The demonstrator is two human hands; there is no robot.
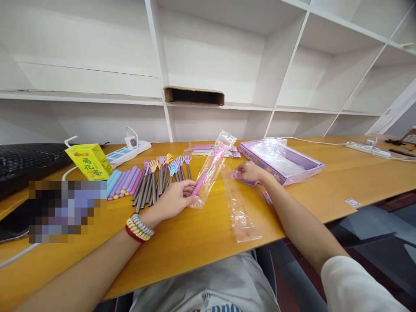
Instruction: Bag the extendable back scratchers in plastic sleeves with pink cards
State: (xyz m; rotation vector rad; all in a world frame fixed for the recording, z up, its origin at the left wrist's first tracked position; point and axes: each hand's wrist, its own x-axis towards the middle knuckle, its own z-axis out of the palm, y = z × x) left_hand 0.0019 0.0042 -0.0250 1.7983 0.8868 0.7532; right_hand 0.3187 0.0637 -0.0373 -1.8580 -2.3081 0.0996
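My left hand (177,198) grips the lower end of a clear plastic sleeve (215,167) that holds a pink back scratcher (208,171); the sleeve tilts up toward the shelves. My right hand (250,171) rests on the wooden table (341,182) and pinches a small pink card (236,174) beside a purple box (282,162). An empty clear sleeve (238,208) lies flat between my arms. Several more back scratchers (152,180) with coloured handles and claw heads lie in a row left of my left hand.
A yellow drink carton (89,161) and a white power strip (128,151) stand at the left, next to a black keyboard (29,160). White shelves (208,69) rise behind the table. Another power strip (370,149) lies far right. A small sticker (352,202) sits near the table's front edge.
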